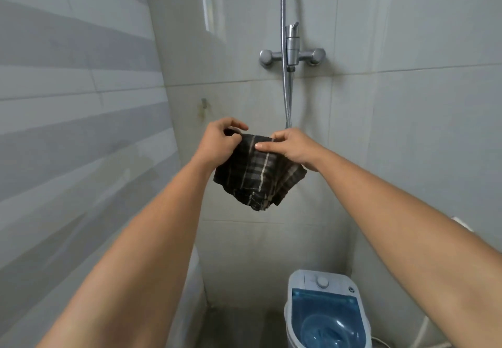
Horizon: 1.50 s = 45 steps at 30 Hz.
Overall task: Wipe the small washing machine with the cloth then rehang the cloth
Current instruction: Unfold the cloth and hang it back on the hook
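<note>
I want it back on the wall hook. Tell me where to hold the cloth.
Keep the cloth by its top edge, left hand and right hand pinching from either side. It hangs limp below, so a stretched top edge probably goes onto the hook most easily.

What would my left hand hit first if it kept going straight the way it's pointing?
Probably the tiled wall, near the small wall hook. The left hand holds the cloth; depth is unclear.

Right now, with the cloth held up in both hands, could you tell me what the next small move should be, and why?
Probably lift the cloth up and left toward the wall hook. Both the left hand and right hand pinch its top edge just below the hook, well above the washing machine, which suggests rehanging.
</note>
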{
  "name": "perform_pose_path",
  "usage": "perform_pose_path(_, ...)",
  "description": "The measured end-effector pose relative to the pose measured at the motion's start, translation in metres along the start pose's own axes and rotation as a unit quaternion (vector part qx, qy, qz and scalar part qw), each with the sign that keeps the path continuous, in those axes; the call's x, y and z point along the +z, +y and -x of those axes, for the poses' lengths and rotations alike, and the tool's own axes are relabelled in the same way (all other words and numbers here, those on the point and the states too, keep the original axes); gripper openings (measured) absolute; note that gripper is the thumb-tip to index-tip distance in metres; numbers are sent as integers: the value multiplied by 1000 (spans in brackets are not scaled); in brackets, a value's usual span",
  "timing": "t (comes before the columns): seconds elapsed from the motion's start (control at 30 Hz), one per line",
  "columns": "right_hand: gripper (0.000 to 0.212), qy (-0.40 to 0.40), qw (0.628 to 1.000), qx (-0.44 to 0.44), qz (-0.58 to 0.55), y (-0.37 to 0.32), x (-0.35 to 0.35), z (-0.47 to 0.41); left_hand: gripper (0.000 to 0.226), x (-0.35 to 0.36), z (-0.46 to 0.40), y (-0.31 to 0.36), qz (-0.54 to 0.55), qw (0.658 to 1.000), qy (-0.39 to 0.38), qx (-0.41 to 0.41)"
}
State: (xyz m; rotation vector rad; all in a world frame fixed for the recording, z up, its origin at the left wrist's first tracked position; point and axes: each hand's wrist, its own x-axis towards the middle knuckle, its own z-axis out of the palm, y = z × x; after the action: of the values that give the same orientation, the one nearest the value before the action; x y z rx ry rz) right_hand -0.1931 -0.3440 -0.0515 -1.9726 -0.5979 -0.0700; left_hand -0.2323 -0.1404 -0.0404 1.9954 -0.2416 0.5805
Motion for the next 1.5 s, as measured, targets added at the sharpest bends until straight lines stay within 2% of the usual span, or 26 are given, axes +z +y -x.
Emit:
perform_pose_path(0.17, 36, -31, 997, -1, -64, -14, 14, -52, 26, -21, -25, -11, -56, 996, 63, 23)
perform_pose_path(0.27, 27, -14, 996, -17, -82, -15, 28, -89, 17, -33, -42, -31, -28, 994, 110, -1)
perform_pose_path(0.4, 30, 4, 998, -37, -53, -22, 51, -142, 7, -50, -68, -68, -28, 991, 128, 1)
perform_pose_path(0.5, 16, -38, 998, -44, 10, -27, 57, -183, 12, -65, -92, -96, -95, 983, 152, 46)
perform_pose_path(0.6, 17, -40, 995, -71, 57, -27, 66, -224, 16, -80, -123, -115, -198, 961, 171, 94)
perform_pose_path(0.67, 17, 14, 992, -101, 69, -24, 75, -252, 17, -87, -145, -126, -264, 938, 185, 124)
perform_pose_path(0.8, 11, 97, 975, -149, 130, -23, 92, -303, 19, -98, -190, -148, -389, 873, 221, 194)
perform_pose_path(0.87, 11, 137, 960, -159, 183, -24, 99, -321, 25, -99, -210, -161, -403, 861, 232, 207)
perform_pose_path(1.1, 21, 192, 873, -225, 389, 2, 117, -361, 34, -80, -252, -202, -331, 905, 223, 149)
perform_pose_path(1.2, 23, 204, 863, -236, 398, 19, 119, -363, 36, -69, -257, -216, -328, 919, 183, 122)
perform_pose_path(1.3, 27, 202, 861, -249, 396, 29, 122, -357, 43, -63, -254, -224, -315, 923, 184, 120)
perform_pose_path(1.4, 29, 207, 855, -263, 396, 37, 129, -344, 45, -56, -249, -224, -375, 894, 217, 113)
perform_pose_path(1.43, 27, 211, 848, -264, 407, 41, 134, -338, 44, -51, -246, -222, -382, 895, 210, 97)
perform_pose_path(1.47, 27, 209, 843, -255, 426, 44, 139, -332, 43, -47, -242, -218, -358, 912, 186, 75)
perform_pose_path(1.5, 32, 198, 841, -241, 443, 48, 143, -329, 40, -45, -237, -211, -278, 946, 158, 49)
